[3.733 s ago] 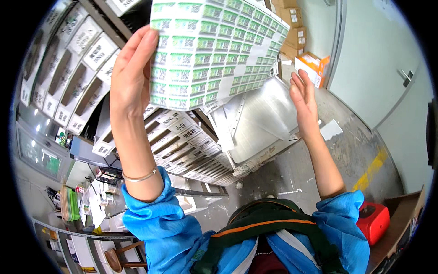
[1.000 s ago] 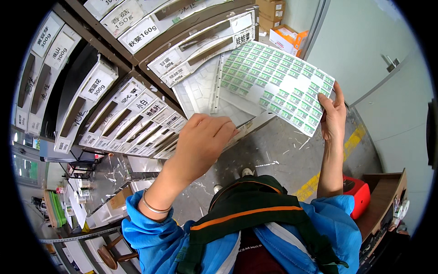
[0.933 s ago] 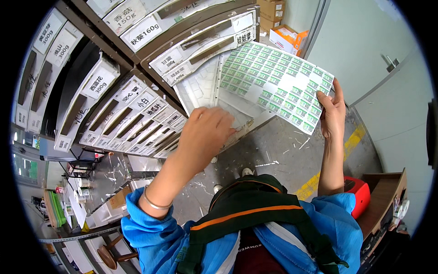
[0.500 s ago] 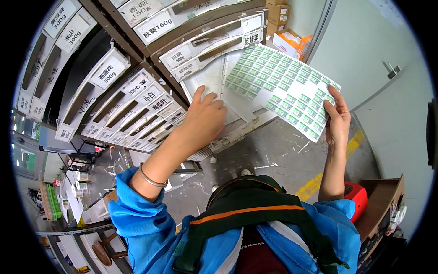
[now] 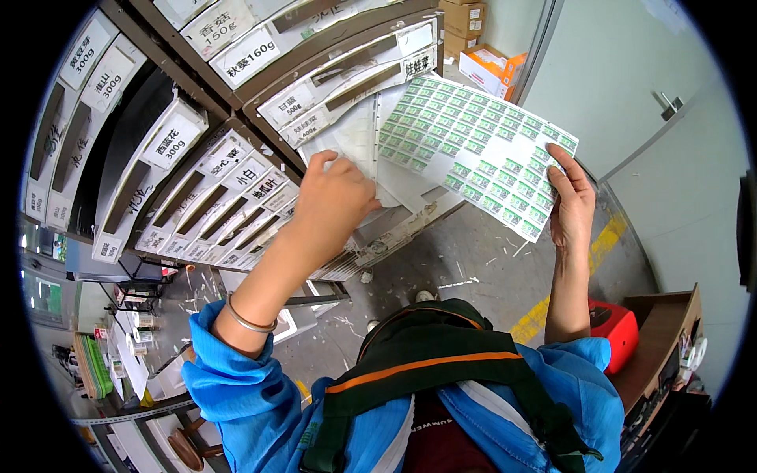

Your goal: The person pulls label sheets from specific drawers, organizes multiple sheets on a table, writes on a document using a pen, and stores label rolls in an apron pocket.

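Note:
My right hand pinches the right edge of a sheet of small green-and-white labels, thumb on top. Several labels are gone from its middle, leaving bare white patches. The sheet's far left part lies over a pulled-out drawer with a white interior. Above that drawer, near the sheet's left side, is my left hand, its fingers curled downward. Pale sheet material shows in the drawer beside those fingers. The fingertips are partly hidden, so what they grip cannot be made out.
Labelled white drawers fill a brown cabinet at left and ahead. Cartons and an orange-and-white box stand behind it. A grey door is at right, with a red object beside a brown shelf. Scraps litter the floor.
My left hand has shifted slightly left over the drawer, and its fingers have curled in. The view has turned a little; the label sheet stays in my right hand.

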Demonstrator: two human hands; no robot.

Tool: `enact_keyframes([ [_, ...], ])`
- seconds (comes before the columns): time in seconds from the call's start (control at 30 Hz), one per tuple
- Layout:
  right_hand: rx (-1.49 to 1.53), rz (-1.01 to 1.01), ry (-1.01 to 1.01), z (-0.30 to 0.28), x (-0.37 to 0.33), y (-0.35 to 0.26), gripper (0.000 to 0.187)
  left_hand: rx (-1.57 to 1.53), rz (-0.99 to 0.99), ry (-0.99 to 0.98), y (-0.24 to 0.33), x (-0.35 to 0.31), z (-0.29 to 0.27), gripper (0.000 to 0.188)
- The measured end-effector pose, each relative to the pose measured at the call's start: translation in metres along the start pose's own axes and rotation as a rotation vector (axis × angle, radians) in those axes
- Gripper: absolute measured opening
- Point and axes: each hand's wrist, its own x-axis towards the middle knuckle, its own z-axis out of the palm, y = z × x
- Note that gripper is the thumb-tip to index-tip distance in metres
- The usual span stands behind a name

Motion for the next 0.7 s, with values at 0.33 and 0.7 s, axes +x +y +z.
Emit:
enact_keyframes([
  [0.33,0.008,0.059,-0.022,0.004,-0.007,-0.005,0.034,-0.178,0.07,0.246,-0.006,-0.009,-0.009,0.02],
  [0.7,0.037,0.06,-0.04,0.007,-0.01,-0.002,0.038,0.184,-0.008,-0.175,0.003,0.004,0.021,0.048],
])
